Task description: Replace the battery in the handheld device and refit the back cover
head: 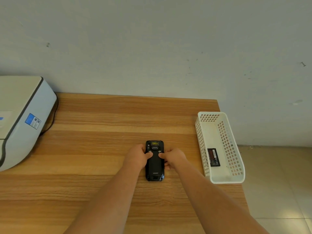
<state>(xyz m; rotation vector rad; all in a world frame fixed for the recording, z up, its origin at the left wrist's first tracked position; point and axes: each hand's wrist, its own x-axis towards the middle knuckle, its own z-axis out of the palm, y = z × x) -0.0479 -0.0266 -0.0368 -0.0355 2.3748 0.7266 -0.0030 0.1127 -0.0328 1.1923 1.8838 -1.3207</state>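
A black handheld device (154,168) lies face down on the wooden table (94,149), its back cover on and its scanner window pointing away from me. My left hand (137,157) grips its left side, thumb pressed on the cover just below the left latch. My right hand (173,157) grips the right side, thumb below the right latch. A black battery (213,157) lies inside the white basket (235,179) to the right.
A white and grey printer (22,119) with a dark cable stands at the table's left end. The perforated basket sits on the table's right edge, with tiled floor beyond it. A plain wall runs behind the table.
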